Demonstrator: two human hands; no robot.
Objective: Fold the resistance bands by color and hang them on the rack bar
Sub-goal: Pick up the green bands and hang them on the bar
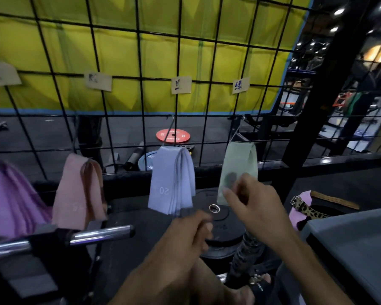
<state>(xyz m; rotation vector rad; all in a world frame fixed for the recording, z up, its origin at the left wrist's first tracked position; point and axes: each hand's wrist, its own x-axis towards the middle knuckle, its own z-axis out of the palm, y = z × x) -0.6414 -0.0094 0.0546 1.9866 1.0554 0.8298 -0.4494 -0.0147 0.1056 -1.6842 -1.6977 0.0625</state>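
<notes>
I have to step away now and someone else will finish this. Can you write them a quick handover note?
Left hand: loosely curled, holds nothing visible.
Right hand: at the lower edge of the green band; blurred, grip unclear.
Hanging folded on the wire grid: purple bands, pink bands, light blue bands, and the green one, under paper labels.
Left: check green hangs straight; no loose bands in view.
</notes>
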